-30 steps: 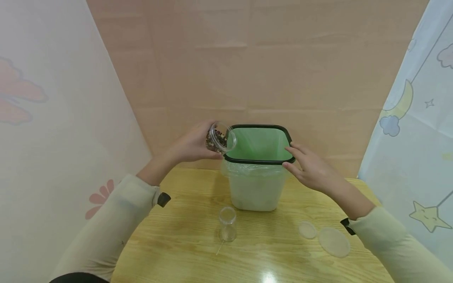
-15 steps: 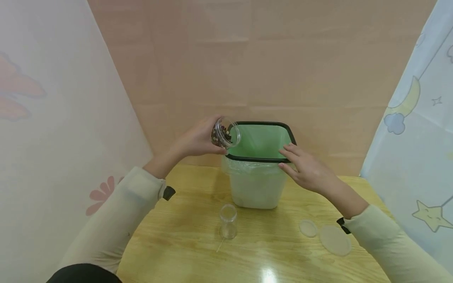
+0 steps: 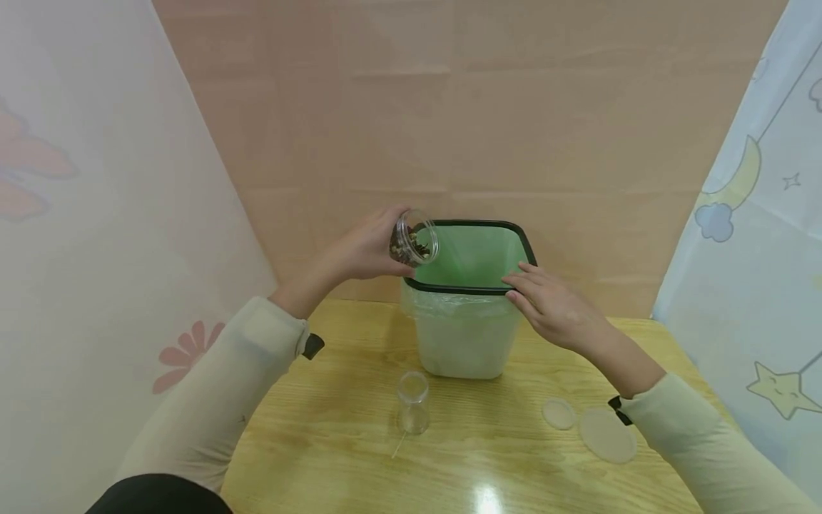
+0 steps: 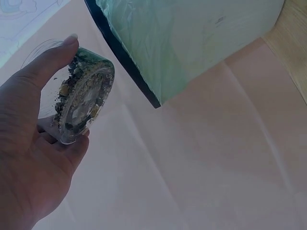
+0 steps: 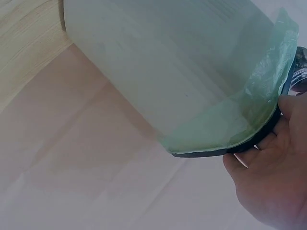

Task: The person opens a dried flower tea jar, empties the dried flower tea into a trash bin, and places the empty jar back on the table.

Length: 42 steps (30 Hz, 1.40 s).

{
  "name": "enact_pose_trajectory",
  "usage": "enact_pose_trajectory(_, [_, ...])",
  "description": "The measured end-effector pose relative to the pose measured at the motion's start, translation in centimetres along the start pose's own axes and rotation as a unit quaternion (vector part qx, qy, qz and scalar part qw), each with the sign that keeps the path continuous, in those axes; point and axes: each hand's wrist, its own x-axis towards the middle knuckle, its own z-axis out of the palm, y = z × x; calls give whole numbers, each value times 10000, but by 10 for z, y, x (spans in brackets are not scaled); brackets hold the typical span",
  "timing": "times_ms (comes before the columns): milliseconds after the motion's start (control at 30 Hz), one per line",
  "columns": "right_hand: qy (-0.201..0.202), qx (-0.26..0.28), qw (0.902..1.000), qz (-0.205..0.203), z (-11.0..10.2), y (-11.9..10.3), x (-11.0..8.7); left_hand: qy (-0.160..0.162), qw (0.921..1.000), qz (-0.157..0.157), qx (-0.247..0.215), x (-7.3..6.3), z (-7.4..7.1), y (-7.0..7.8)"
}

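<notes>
My left hand (image 3: 375, 250) grips a clear jar (image 4: 88, 93) that lies tipped on its side, mouth turned toward the bin's left rim. Dark and pale dried bits (image 3: 416, 246) are inside it, sloping toward the mouth. A pale trash bin (image 3: 465, 339) stands upright, lined with a thin green bag (image 3: 472, 253) held by a black rim (image 3: 462, 290). At the rim's right front corner rests my right hand (image 3: 555, 303). Its fingers stretch over the edge, and the thumb is lower on the near side. In the right wrist view, the rim (image 5: 206, 153) hides part of those fingers.
On the wooden table (image 3: 334, 435), a small clear container (image 3: 413, 403) stands in front of the bin, with a thin stick (image 3: 399, 446) beside it. Two round translucent lids, a smaller one (image 3: 559, 414) and a larger one (image 3: 607, 435), lie at right. A brown paper backdrop (image 3: 359, 128) rises behind.
My left hand has carried the jar rightward and slightly up to overlap the bin's rim, and the bits have shifted toward its mouth. My right hand has slid left along the rim.
</notes>
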Motion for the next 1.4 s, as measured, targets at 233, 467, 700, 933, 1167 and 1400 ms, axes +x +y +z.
enact_pose_trajectory(233, [-22,-128,9999,-32,-1,0,0,-120,9996,-103,224,6,0,0])
enact_pose_trajectory(467, [-61,-223,9997,-75,-2,0,-1,-223,9989,-113,396,10,-2,2])
enact_pose_trajectory(700, [-111,-230,9997,-50,-2,2,-2,-236,9976,28,643,16,-3,7])
enact_pose_trajectory(933, [-119,-194,9997,-48,-2,2,-3,-279,9964,150,790,20,-3,9])
enact_pose_trajectory(1167, [-142,-200,9997,-4,-3,5,-3,-243,9952,244,919,24,-5,10])
enact_pose_trajectory(1400, [-226,-220,9995,70,-4,5,-1,-252,9904,350,1313,27,-5,10])
